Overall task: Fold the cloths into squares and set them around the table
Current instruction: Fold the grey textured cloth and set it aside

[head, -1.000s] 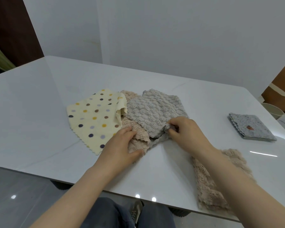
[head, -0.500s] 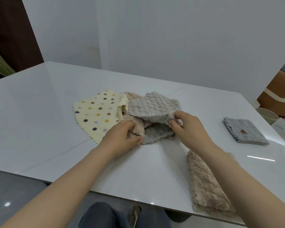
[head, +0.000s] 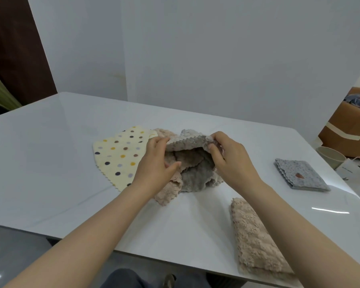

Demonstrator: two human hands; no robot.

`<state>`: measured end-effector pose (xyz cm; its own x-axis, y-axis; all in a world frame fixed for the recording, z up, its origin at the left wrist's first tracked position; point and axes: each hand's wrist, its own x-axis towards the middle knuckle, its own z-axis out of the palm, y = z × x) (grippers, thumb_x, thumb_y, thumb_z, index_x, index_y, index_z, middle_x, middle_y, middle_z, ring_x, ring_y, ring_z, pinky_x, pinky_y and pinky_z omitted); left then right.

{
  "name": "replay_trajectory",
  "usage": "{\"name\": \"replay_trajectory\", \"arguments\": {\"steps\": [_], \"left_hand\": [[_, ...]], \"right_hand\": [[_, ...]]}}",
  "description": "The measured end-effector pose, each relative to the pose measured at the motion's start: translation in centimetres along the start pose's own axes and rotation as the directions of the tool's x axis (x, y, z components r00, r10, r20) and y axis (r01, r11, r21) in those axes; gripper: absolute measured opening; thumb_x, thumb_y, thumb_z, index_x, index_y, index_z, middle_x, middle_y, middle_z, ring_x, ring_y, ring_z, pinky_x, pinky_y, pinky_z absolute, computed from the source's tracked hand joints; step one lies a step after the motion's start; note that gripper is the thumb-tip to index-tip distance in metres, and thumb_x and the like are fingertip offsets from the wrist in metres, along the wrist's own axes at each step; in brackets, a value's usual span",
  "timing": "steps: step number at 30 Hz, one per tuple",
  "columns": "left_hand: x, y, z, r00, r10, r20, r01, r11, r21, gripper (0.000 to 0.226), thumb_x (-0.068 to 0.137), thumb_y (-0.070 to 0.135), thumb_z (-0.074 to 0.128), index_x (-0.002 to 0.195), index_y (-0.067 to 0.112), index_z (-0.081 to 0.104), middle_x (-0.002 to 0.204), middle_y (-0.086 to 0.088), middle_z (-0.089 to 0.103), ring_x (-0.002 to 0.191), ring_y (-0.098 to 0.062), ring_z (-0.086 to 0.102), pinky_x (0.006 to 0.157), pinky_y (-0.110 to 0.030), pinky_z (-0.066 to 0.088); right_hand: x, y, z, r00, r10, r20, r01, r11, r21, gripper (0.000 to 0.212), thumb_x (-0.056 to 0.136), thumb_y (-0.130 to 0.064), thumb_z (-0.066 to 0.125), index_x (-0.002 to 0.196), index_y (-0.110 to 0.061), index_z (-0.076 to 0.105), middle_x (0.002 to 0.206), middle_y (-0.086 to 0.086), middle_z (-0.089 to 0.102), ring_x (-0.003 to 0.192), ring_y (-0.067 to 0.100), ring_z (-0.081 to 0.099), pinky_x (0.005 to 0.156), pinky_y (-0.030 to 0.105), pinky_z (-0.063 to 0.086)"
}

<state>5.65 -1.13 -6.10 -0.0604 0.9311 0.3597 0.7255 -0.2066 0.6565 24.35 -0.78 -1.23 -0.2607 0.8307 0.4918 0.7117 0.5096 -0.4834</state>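
Note:
A fluffy grey cloth (head: pixel 192 173) is lifted off the white table (head: pixel 50 163) at mid-table. My left hand (head: pixel 156 163) pinches its top edge at the left corner and my right hand (head: pixel 227 159) pinches the right corner, so the cloth hangs crumpled between them. Under it lies a beige fluffy cloth (head: pixel 167 194). A cream polka-dot cloth (head: pixel 121 154) lies flat to the left. A folded beige cloth (head: pixel 256 242) rests near the front right edge under my right forearm. A folded grey-blue cloth (head: pixel 299 175) sits at the far right.
A cardboard box (head: pixel 349 129), a pale bucket (head: pixel 330 156) and a white paper bag (head: pixel 353 169) stand on the floor beyond the table's right edge. A white wall runs behind the table. My knees show below the front edge.
Both hands have risen and moved away from me, lifting the grey cloth's edge off the pile. My left hand left the beige cloth and took hold of the grey cloth's left corner.

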Motion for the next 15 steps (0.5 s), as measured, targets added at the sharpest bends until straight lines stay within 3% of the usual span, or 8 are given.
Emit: {"name": "replay_trajectory", "arguments": {"steps": [3,6,9,12,15], "left_hand": [[0.8,0.1,0.2,0.999,-0.05,0.001,0.05,0.998,-0.039,0.057,0.09,0.033,0.058,0.14,0.02,0.035,0.142,0.002,0.032,0.088,-0.01,0.058,0.09,-0.029,0.043],[1.5,0.2,0.5,0.997,-0.079,0.008,0.079,0.993,-0.09,0.049,0.089,0.032,0.059,0.134,0.019,0.044,0.137,0.0,0.04,0.104,-0.025,0.06,0.096,-0.038,0.046],[1.9,0.3,0.5,0.996,-0.084,0.017,0.085,0.993,-0.076,0.029,0.089,0.025,0.058,0.117,0.019,0.055,0.126,0.0,0.048,0.099,-0.024,0.059,0.087,-0.033,0.046],[2.0,0.3,0.3,0.998,-0.064,-0.017,0.063,0.997,-0.055,0.005,0.089,0.017,0.053,0.091,0.016,0.057,0.097,-0.001,0.059,0.083,-0.02,0.059,0.062,-0.025,0.038],[1.2,0.5,-0.2,1.0,-0.024,-0.003,0.023,0.997,-0.072,0.009,0.092,0.014,0.048,0.085,0.009,0.051,0.074,-0.002,0.055,0.066,-0.018,0.048,0.055,-0.027,0.032]], "right_hand": [[-0.1,-0.1,-0.8,0.999,-0.01,-0.039,0.012,0.999,0.044,0.017,0.098,-0.017,0.044,0.086,-0.007,0.049,0.069,0.003,0.052,0.063,0.017,0.045,0.058,0.027,0.033],[-0.3,-0.1,-1.4,0.996,-0.013,-0.087,0.021,0.996,0.091,0.013,0.098,-0.017,0.045,0.088,-0.011,0.05,0.07,-0.001,0.053,0.066,0.013,0.048,0.061,0.026,0.036],[-0.4,-0.1,-1.9,0.991,-0.02,-0.134,0.039,0.99,0.138,0.015,0.098,-0.017,0.046,0.086,-0.01,0.05,0.069,0.005,0.054,0.067,0.018,0.049,0.062,0.031,0.039],[-0.4,-0.3,-2.4,0.98,-0.002,-0.198,0.039,0.982,0.183,0.013,0.098,-0.017,0.048,0.087,-0.012,0.052,0.063,-0.008,0.048,0.059,0.007,0.044,0.054,0.016,0.034],[-0.4,-0.5,-2.9,0.981,0.002,-0.192,0.04,0.975,0.217,0.004,0.096,-0.02,0.055,0.095,-0.016,0.056,0.074,-0.01,0.057,0.064,0.002,0.05,0.057,0.01,0.037]]}}
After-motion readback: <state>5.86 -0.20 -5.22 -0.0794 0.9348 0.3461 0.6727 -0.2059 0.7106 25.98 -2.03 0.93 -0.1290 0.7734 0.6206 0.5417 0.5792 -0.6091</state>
